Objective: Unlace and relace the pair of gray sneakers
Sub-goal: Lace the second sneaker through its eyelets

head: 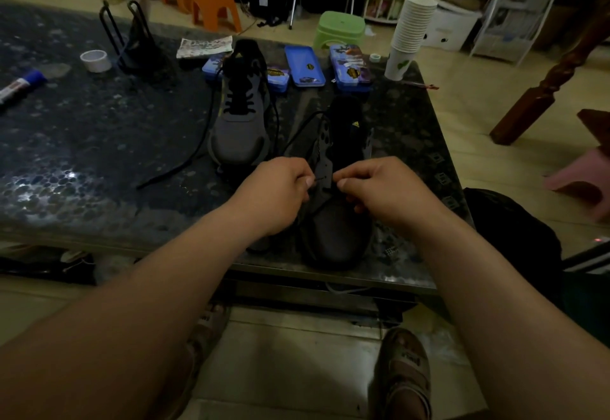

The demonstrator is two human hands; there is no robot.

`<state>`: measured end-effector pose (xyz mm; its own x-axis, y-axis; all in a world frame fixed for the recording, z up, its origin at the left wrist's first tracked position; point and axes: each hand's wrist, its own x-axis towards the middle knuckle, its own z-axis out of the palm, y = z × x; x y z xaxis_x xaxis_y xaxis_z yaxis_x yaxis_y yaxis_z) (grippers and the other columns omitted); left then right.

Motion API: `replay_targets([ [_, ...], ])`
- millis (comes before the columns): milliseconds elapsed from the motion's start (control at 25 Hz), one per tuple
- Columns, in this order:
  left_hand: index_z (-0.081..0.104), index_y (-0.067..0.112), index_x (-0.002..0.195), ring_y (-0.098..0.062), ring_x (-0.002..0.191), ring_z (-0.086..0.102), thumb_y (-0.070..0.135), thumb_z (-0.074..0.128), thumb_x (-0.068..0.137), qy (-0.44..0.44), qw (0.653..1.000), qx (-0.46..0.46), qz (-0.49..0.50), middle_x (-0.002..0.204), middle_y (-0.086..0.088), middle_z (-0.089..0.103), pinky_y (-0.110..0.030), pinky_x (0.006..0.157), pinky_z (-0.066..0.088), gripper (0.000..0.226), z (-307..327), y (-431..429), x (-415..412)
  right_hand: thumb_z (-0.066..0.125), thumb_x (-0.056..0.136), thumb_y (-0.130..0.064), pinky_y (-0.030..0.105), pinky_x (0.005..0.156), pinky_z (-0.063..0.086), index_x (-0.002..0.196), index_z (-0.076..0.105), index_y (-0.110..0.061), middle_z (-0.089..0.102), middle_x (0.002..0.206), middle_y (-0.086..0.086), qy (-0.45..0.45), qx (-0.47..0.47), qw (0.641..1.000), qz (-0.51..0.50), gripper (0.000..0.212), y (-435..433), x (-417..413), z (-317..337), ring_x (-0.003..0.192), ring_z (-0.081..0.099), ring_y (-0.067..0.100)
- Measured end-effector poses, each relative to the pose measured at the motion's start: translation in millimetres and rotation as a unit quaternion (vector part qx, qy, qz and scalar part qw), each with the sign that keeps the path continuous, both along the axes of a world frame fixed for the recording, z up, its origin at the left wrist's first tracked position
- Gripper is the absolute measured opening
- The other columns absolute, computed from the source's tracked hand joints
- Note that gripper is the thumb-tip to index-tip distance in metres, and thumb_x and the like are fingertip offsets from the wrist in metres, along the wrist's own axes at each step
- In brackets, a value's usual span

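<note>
hands meet over the near gray sneaker (pixel 340 231), which lies toe toward the bench's (pixel 99 142) front edge. left hand (pixel 280 195) fingers pinch the black lace (pixel 298 137) tip at a low eyelet, and right hand (pixel 386 188) fingers pinch the sneaker's upper beside it. the other sneaker (pixel 239 129) stands behind, laced.

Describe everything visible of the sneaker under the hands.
The near sneaker is dark gray with a black tongue bearing a small yellow logo. It stands upright on the dark speckled table, toe toward the person, near the front edge. Its eyelet flaps gape, mostly unlaced. The left hand and right hand pinch its black lace by the lowest eyelets.
</note>
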<state>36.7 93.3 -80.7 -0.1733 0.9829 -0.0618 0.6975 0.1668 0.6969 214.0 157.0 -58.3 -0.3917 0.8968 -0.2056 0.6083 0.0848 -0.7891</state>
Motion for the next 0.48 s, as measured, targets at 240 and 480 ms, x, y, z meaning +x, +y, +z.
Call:
replay_targets([
  [240, 0.062, 0.023, 0.094, -0.007, 0.078, 0.063, 0.023, 0.056, 0.104, 0.026, 0.999, 0.024, -0.016, 0.080, 0.006, 0.071, -0.028, 0.066, 0.048, 0.012, -4, 0, 1, 0.066, 0.099, -0.028, 0.022, 0.076, 0.052, 0.121, 0.076, -0.029, 0.075, 0.099, -0.011, -0.026, 0.032, 0.998, 0.045, 0.023, 5, 0, -8, 0.089, 0.068, 0.004],
  [480, 0.061, 0.026, 0.093, -0.016, 0.080, 0.062, 0.028, 0.057, 0.101, 0.088, 0.994, 0.061, -0.013, 0.084, 0.008, 0.065, -0.033, 0.065, 0.047, 0.009, 1, 3, 3, 0.065, 0.100, -0.026, 0.021, 0.066, 0.047, 0.113, 0.079, -0.030, 0.070, 0.081, -0.015, -0.003, 0.036, 0.999, 0.026, 0.019, 8, -1, -16, 0.071, 0.062, 0.000],
])
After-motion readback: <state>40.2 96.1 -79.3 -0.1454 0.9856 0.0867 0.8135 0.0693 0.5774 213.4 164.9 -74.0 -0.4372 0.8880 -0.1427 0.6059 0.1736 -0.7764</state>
